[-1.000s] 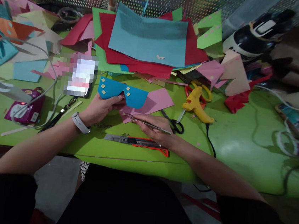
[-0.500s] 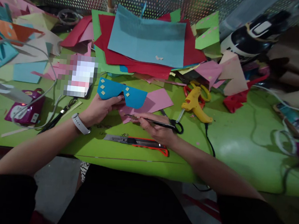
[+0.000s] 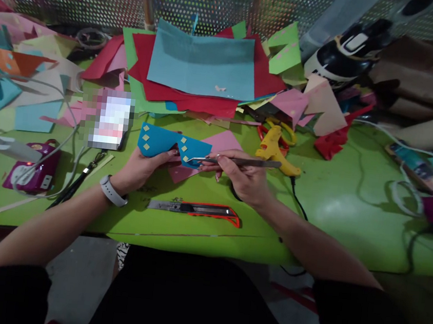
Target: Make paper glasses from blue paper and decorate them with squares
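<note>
My left hand [image 3: 146, 167] is closed on a blue paper cutout [image 3: 160, 141], its thumb on the near edge beside the notch. Small pale yellow diamonds dot both halves of the cutout. In my right hand [image 3: 247, 181] is a pair of tweezers [image 3: 249, 162], held like a pen. Their tips meet the cutout's right half at its lowest diamond [image 3: 186, 159]; whether they still pinch it I cannot tell. Pink paper [image 3: 224, 141] lies beneath. An orange-edged utility knife [image 3: 192, 209] rests nearer me on the green table [image 3: 334, 215].
A yellow glue gun [image 3: 272, 146] lies beyond my right hand, with yellow-handled scissors [image 3: 291, 134] behind it. To the left are a lit phone [image 3: 108, 122] and a purple power block [image 3: 35, 169] with cables. Stacked coloured paper [image 3: 203, 65] stands at the back.
The tweezers have moved from over the pink paper up to the blue cutout. A third diamond now shows on its right half. The view has shifted slightly.
</note>
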`<action>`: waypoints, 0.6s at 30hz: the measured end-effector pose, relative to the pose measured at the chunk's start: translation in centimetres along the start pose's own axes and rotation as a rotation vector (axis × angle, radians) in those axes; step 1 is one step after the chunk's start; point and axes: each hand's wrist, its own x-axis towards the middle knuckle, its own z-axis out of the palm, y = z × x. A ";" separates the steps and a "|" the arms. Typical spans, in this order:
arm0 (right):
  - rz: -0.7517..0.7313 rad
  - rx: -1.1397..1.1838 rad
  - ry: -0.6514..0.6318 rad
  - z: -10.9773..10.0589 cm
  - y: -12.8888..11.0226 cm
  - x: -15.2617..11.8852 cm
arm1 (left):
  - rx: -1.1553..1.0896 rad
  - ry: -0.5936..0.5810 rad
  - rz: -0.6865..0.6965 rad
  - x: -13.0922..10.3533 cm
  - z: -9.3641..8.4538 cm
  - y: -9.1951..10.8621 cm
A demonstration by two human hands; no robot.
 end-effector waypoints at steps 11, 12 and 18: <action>-0.012 0.036 0.008 0.0 0.2 0.2 | 0.024 -0.076 0.003 0.0 -0.4 -0.1; -0.006 0.025 0.005 -0.1 0.2 0.2 | 0.024 -0.075 0.000 0.0 -0.4 -0.1; 0.002 0.006 0.008 -0.1 0.2 0.1 | 0.028 -0.080 -0.005 0.0 -0.4 -0.1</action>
